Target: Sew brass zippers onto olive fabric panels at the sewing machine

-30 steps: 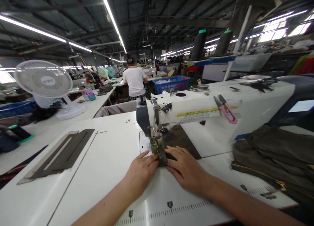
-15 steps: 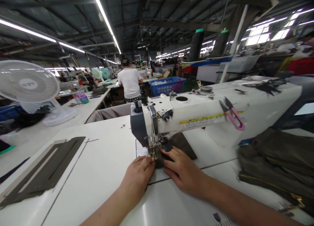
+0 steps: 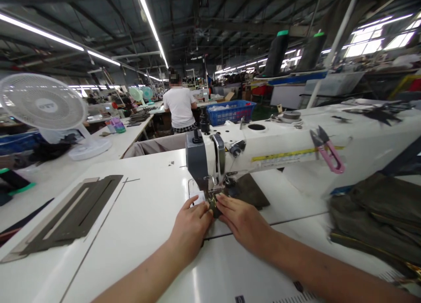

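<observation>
A dark olive fabric piece (image 3: pixel 251 191) lies under the needle area of a white sewing machine (image 3: pixel 272 140), spreading out behind the presser foot (image 3: pixel 214 197). To the left of the foot, my left hand (image 3: pixel 190 226) grips the near edge of the fabric with its fingertips, its index finger lifted a little. From the right, my right hand (image 3: pixel 245 217) holds the same piece down, fingers close together with the tips right beside the foot. Between the two hands only a small strip of the fabric shows; the fingertips partly hide it.
Stacked dark fabric strips (image 3: pixel 75 213) lie at left on the white table (image 3: pixel 144 215). Pink-handled thread snips (image 3: pixel 329 151) rest on the machine arm. An olive garment heap (image 3: pixel 368 211) is at right. A white fan (image 3: pixel 44 103) and a person in a white shirt (image 3: pixel 179 108) are beyond.
The view has turned slightly left, so things sit further right. My right fingers have drawn together and moved closer to the presser foot; my left index finger has lifted and spread.
</observation>
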`<action>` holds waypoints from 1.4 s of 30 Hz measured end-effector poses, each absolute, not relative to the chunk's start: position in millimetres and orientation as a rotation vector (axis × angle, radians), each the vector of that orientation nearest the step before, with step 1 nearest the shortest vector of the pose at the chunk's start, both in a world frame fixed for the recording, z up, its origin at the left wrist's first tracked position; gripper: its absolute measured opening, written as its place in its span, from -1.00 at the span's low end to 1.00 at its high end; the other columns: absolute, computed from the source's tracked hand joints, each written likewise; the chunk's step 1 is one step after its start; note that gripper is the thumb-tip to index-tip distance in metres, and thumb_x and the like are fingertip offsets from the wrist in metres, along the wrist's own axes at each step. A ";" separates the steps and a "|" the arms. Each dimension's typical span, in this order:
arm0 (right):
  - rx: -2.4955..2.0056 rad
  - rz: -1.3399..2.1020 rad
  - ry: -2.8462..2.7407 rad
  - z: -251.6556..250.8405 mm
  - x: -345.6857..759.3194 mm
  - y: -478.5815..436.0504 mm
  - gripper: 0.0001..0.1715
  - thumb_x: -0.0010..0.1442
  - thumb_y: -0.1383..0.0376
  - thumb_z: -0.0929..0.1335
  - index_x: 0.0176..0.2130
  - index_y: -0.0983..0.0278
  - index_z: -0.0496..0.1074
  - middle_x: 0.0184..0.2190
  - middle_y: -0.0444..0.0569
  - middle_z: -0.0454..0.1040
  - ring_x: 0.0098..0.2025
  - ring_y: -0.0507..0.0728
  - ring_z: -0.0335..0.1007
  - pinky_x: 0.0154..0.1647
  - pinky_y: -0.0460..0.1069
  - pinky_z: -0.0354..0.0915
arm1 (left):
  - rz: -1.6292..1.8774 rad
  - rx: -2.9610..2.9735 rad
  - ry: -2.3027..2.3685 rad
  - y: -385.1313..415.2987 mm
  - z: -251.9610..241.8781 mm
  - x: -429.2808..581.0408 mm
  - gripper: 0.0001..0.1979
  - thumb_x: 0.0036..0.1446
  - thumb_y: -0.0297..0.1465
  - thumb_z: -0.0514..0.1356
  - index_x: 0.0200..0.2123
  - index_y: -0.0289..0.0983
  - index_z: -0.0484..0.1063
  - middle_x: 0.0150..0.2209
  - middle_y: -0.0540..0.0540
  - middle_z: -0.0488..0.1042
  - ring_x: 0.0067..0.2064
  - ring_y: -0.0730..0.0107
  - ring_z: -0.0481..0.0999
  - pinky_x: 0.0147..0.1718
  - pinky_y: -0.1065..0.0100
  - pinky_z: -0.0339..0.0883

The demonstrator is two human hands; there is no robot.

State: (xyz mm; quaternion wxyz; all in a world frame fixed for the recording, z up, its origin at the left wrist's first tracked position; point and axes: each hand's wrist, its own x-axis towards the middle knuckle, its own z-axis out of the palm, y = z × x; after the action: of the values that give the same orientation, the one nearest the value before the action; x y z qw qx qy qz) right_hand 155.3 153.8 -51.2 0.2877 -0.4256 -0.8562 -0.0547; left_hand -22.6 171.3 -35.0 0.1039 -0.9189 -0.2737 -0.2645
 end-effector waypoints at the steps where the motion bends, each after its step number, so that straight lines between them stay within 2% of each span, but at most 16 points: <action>1: -1.135 -0.139 -2.285 -49.6 155.5 155.5 -0.65 0.09 0.51 0.26 -0.10 0.46 0.40 -0.08 0.20 0.43 -0.05 0.22 0.37 0.00 0.10 0.31 | -0.768 -2.720 -0.804 173.2 -34.9 -22.2 -0.76 0.22 -0.50 -0.05 -0.34 -0.30 0.41 -0.34 -0.10 0.51 -0.26 0.35 0.52 -0.01 0.13 0.28; 8: -1.179 -0.042 -2.291 -44.1 154.9 166.5 -0.73 0.12 0.50 0.23 -0.20 0.36 0.42 -0.17 0.12 0.48 -0.17 0.19 0.44 -0.20 0.04 0.40 | -0.811 -2.714 -0.849 186.2 -38.1 -19.9 -0.79 0.22 -0.49 -0.02 -0.36 -0.30 0.40 -0.29 -0.12 0.52 -0.22 0.33 0.51 -0.09 0.20 0.34; 12: -1.200 -0.041 -2.289 -45.3 156.0 168.0 -0.72 0.14 0.48 0.21 -0.18 0.35 0.41 -0.19 0.12 0.48 -0.17 0.19 0.42 -0.18 0.03 0.38 | -0.829 -2.719 -0.862 188.1 -39.5 -19.5 -0.81 0.21 -0.50 0.01 -0.38 -0.31 0.40 -0.31 -0.12 0.52 -0.22 0.33 0.51 -0.15 0.24 0.36; 21: -1.160 -0.084 -2.268 -48.0 157.9 172.6 -0.76 0.17 0.43 0.19 -0.31 0.33 0.42 -0.31 0.09 0.49 -0.22 0.18 0.41 -0.16 0.04 0.34 | -0.803 -2.709 -0.907 190.7 -42.1 -19.1 -0.87 0.17 -0.51 0.09 -0.43 -0.32 0.39 -0.28 -0.09 0.53 -0.23 0.33 0.51 -0.16 0.25 0.34; 28: -1.168 -0.059 -2.244 -51.9 157.6 172.8 -0.74 0.18 0.42 0.17 -0.28 0.32 0.41 -0.37 0.07 0.47 -0.21 0.17 0.40 -0.15 0.05 0.33 | -0.801 -2.700 -0.918 189.8 -41.0 -18.3 -0.87 0.17 -0.51 0.10 -0.43 -0.32 0.38 -0.28 -0.08 0.53 -0.24 0.34 0.51 -0.17 0.28 0.33; 38: -1.202 0.039 -2.247 -48.8 157.7 175.9 -0.75 0.19 0.37 0.19 -0.20 0.29 0.41 -0.22 0.04 0.47 -0.19 0.14 0.38 -0.12 0.01 0.27 | -0.836 -2.733 -0.906 195.6 -46.4 -22.6 -0.88 0.16 -0.52 0.09 -0.40 -0.31 0.39 -0.27 -0.08 0.52 -0.24 0.35 0.51 -0.18 0.27 0.33; 40: -1.306 -0.009 -2.243 -44.8 161.0 177.4 -0.74 0.16 0.29 0.25 -0.15 0.29 0.40 -0.18 0.06 0.46 -0.12 0.18 0.35 -0.02 0.08 0.20 | -0.862 -2.735 -0.946 196.4 -45.3 -24.3 -0.87 0.16 -0.50 0.09 -0.41 -0.30 0.40 -0.26 -0.08 0.52 -0.24 0.35 0.51 -0.20 0.25 0.33; 42: -1.502 -0.150 -2.210 -39.9 165.6 173.1 -0.62 0.13 0.17 0.29 -0.11 0.34 0.40 -0.12 0.15 0.43 -0.02 0.27 0.27 0.04 0.19 0.11 | -0.864 -2.735 -0.997 192.0 -40.9 -26.1 -0.88 0.16 -0.47 0.10 -0.38 -0.29 0.42 -0.24 -0.10 0.51 -0.24 0.32 0.51 -0.20 0.22 0.34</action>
State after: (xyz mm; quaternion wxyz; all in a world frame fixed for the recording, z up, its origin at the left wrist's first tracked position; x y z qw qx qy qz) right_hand 165.6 173.1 -39.9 0.2306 -0.5462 -0.8034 -0.0544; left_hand -26.1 192.0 -40.9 0.0523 -0.8994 -0.3279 -0.2841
